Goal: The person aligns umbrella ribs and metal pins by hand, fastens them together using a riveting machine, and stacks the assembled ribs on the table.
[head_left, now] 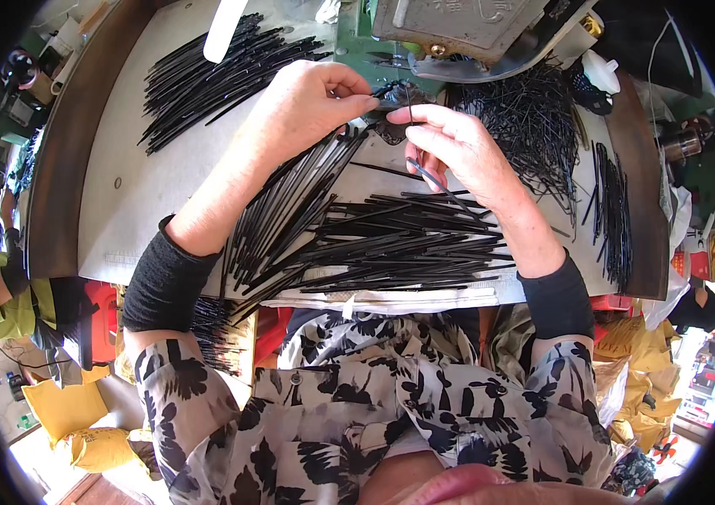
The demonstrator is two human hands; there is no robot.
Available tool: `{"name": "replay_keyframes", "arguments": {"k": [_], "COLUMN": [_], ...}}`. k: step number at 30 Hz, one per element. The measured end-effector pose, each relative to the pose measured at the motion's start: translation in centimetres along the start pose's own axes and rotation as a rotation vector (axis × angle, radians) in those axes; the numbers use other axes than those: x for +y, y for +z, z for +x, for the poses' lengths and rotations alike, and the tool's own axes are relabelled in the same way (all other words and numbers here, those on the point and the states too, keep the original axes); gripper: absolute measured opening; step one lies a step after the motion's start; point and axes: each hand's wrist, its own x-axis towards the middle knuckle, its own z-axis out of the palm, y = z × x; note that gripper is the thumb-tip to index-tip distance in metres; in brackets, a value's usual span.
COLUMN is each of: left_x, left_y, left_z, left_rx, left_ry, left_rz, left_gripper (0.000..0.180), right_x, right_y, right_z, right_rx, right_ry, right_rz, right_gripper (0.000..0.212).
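The right hand (454,145) grasps a thin black strip (429,174) above the desk (113,206); whether the curled left hand (311,101) pinches anything, I cannot tell. Loose black strips (408,240) lie nearer the body, tangled black strands (530,126) rightward, beneath a grey machine head (458,25).

Bright light washes the worktop (117,223); the far right and lower left burn out to white. Fisheye distortion bends straight edges within a black surround, and overlapping black strips (408,244) lose detail.
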Motion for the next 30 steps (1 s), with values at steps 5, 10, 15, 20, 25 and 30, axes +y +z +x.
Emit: {"name": "replay_keyframes", "arguments": {"k": [5,10,15,20,25,30], "left_x": [0.30,0.49,0.75,0.87,0.93,0.76], "left_y": [0.51,0.66,0.83,0.91,0.88,0.59], "left_z": [0.32,0.53,0.54,0.40,0.31,0.85], "left_rx": [0.033,0.069,0.073,0.080,0.091,-0.006], "left_ry": [0.050,0.076,0.078,0.077,0.100,0.007], "left_rz": [0.022,0.060,0.079,0.078,0.131,-0.086], "left_gripper": [0.022,0.022,0.022,0.023,0.024,0.026], "right_x": [-0.06,0.11,0.03,-0.07,0.03,-0.05], "right_y": [-0.13,-0.61,-0.58,-0.46,-0.51,-0.58], "right_z": [-0.13,-0.28,-0.39,-0.18,-0.09,-0.25], "right_rx": [0.045,0.057,0.061,0.063,0.058,0.070], "right_ry": [-0.025,-0.046,-0.032,-0.026,-0.016,0.003], "right_rz": [-0.018,0.042,0.041,0.032,0.012,0.003], "right_gripper": [0.034,0.031,0.031,0.030,0.030,0.030]}}
